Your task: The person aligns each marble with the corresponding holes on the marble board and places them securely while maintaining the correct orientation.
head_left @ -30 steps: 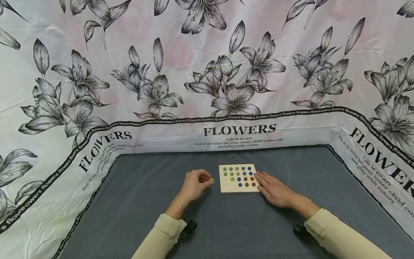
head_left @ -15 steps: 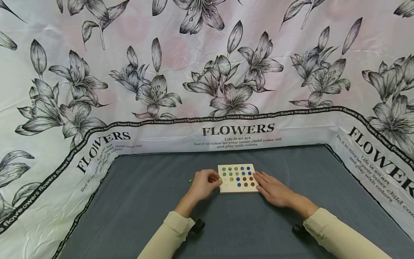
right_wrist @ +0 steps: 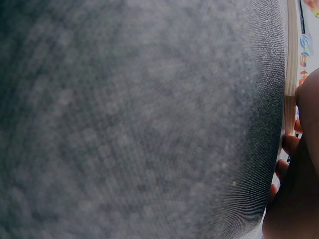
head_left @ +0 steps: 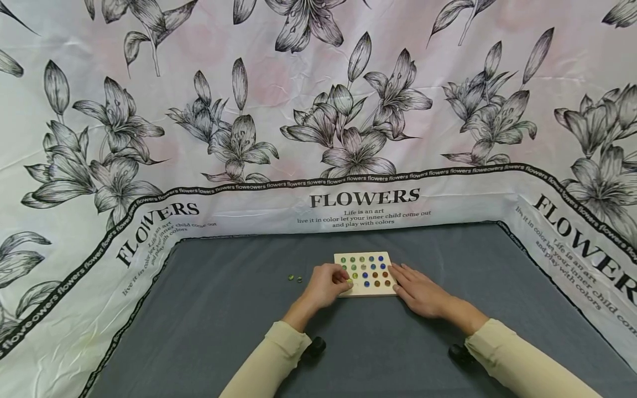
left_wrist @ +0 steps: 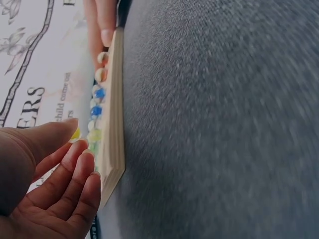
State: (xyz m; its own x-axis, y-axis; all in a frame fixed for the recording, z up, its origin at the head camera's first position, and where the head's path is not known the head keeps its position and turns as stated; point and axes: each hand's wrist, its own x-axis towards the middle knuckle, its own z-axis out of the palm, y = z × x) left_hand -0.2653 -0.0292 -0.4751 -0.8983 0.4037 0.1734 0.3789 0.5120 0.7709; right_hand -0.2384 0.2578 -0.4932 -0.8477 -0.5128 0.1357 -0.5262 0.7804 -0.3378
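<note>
A pale wooden board [head_left: 360, 291] lies on the grey cloth, with rows of green, blue, reddish-brown and yellow-green marbles sitting in its hollows. Over its near left corner, my left hand [head_left: 324, 285] pinches a yellow marble [left_wrist: 76, 133] between thumb and forefinger; the other fingers are half bent beside the board's edge. Part of the board's left side is hidden behind that hand. My right hand [head_left: 422, 291] lies with extended fingers against the board's right edge, its fingertips touching it. In the right wrist view, only the board's side [right_wrist: 291, 50] shows beside the thumb.
Two small greenish marbles [head_left: 295, 278] lie loose on the cloth to the left of my left hand. A white curtain [head_left: 239, 207] with printed flowers and lettering rises behind the grey cloth [head_left: 239, 287]. Dark wrist devices [head_left: 314, 347] sit below each wrist.
My left hand has moved right, carrying the yellow marble from beside the board to over its near left corner. The two loose marbles it covered now show. My right hand stays in place.
</note>
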